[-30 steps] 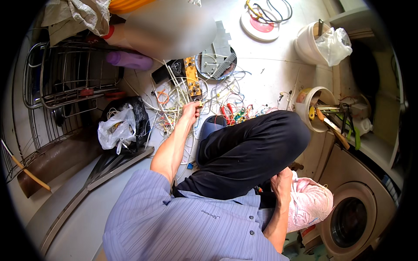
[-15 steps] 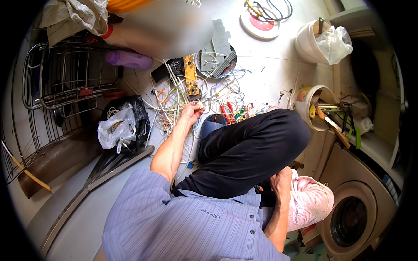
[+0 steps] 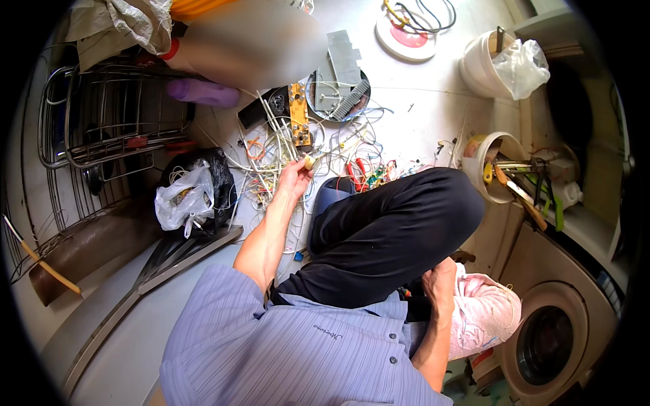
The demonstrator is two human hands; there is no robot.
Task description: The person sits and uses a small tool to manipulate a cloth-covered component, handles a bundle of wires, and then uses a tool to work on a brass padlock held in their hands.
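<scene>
My left hand (image 3: 294,174) pinches a small pale yellow piece (image 3: 309,163) among tangled wires and cables (image 3: 264,177) on the floor. Just beyond it lies a long orange circuit board (image 3: 298,116), beside a black part (image 3: 256,108) and a round container with grey metal pieces (image 3: 342,88). Red-handled tools (image 3: 355,174) lie near my shoe. My right hand (image 3: 439,281) is closed low by my bent knee, beside a pink cloth (image 3: 484,311); whatever it may hold is hidden.
Left: a metal rack (image 3: 115,139), plastic bags (image 3: 186,199), a purple bottle (image 3: 203,93). Right: a bucket of tools (image 3: 493,159), a white bucket (image 3: 482,68), a washing machine (image 3: 548,338). Behind: a round lid with cables (image 3: 406,44). The area at top centre is blurred.
My left hand has shifted slightly, and the small piece in its fingers sits at a different angle. My right hand stays by the knee.
</scene>
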